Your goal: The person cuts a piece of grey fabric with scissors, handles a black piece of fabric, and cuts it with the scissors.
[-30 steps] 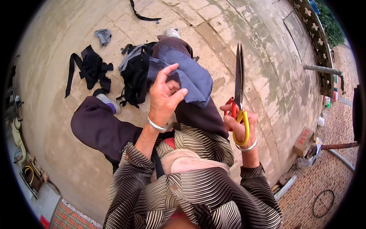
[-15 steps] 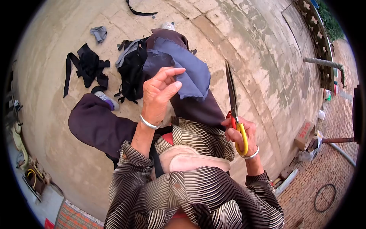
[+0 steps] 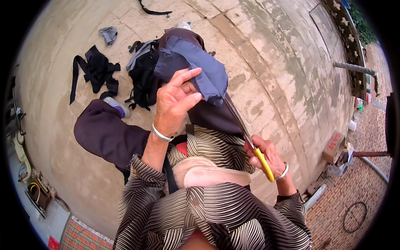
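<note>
Paved ground [image 3: 279, 66] beneath your seated figure. The blue-grey cloth [image 3: 211, 75] lies over your right knee, presumably for support. Your left hand [image 3: 177, 98], thumb and forefinger parted, steadies its edge, perhaps (contact unclear); your right hand [image 3: 268, 156] grips scissors [image 3: 259, 156], blades at its corner.

Blue-grey cloth piece [image 3: 211, 77], frayed, creased, draped over your right leg [image 3: 210, 118]. Yellow-handled scissors [image 3: 246, 133], slanted in your grip, blade ends at the cloth's edge.
</note>
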A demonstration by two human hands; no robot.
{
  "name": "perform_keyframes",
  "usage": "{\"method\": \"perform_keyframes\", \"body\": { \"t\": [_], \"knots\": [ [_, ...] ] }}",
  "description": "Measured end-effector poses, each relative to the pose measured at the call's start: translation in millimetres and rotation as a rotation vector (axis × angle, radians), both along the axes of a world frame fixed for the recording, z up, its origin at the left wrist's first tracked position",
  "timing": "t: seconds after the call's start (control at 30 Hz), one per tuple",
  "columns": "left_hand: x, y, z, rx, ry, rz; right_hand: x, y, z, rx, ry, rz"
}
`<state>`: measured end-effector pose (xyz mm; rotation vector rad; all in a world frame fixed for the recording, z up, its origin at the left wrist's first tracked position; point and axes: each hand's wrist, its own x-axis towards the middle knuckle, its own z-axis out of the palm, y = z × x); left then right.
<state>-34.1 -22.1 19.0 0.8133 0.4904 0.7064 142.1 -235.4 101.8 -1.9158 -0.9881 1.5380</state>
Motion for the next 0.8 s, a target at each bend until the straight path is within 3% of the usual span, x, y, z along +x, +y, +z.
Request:
{"method": "perform_keyframes", "body": {
  "t": [0.4,0.8],
  "knots": [
    [3,-4,5,-0.038,0.052,0.088,-7,-3,-2,-0.009,0.007,0.071],
    [1,-8,4,0.025,0.032,0.017,-15,7,0,0.014,0.034,0.043]
  ]
}}
